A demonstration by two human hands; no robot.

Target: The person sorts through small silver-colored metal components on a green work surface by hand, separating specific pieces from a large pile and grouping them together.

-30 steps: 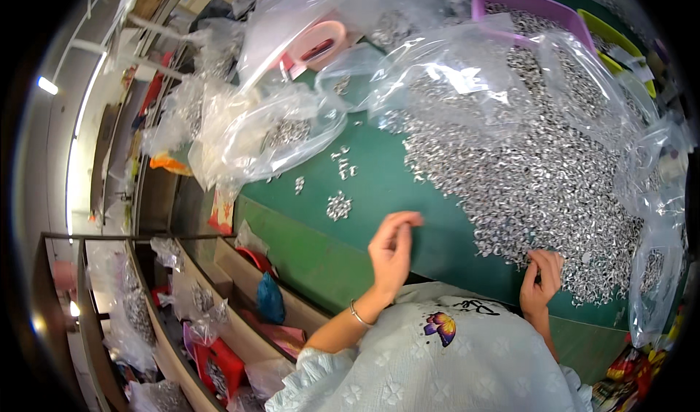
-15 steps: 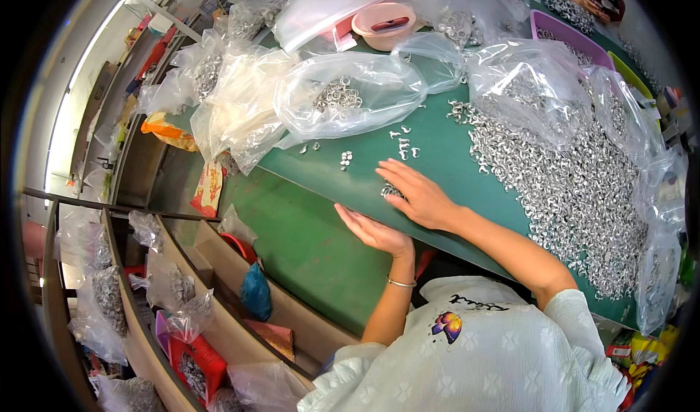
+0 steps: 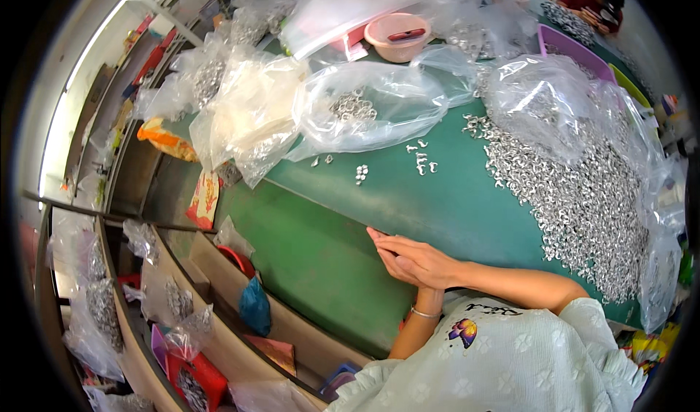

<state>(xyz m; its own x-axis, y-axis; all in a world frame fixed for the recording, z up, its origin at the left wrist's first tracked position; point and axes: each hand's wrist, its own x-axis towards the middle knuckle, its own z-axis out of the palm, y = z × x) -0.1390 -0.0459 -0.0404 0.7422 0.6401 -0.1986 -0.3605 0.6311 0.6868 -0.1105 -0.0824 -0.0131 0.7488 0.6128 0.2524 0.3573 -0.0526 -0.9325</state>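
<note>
Green-topped workbench (image 3: 437, 208), crowded with clear bags and loose metal pieces. Far left below the bench edge: shelves with small filled bags (image 3: 98, 302), a red box (image 3: 193, 379), a blue pouch (image 3: 255, 306). On the bench's left end, an orange packet (image 3: 164, 138) beside crumpled clear plastic bags (image 3: 248, 113). Further right, a clear bag of metal rings (image 3: 354, 109), with a pink bowl (image 3: 397, 36) behind it. Few stray metal pieces (image 3: 423, 164) scattered on bare green just beyond that bag. At the near bench edge, left hand (image 3: 397, 266) and right hand (image 3: 426, 259) pressed together, right over left, fingers stretched flat and pointing left; nothing seen gripped, though anything between the palms stays hidden. Thin bracelet (image 3: 425, 313) on the left wrist. Well apart to the right, a large heap of small silvery metal parts (image 3: 583, 193), partly under a clear bag (image 3: 554, 98). Purple tray (image 3: 572, 47) behind.
</note>
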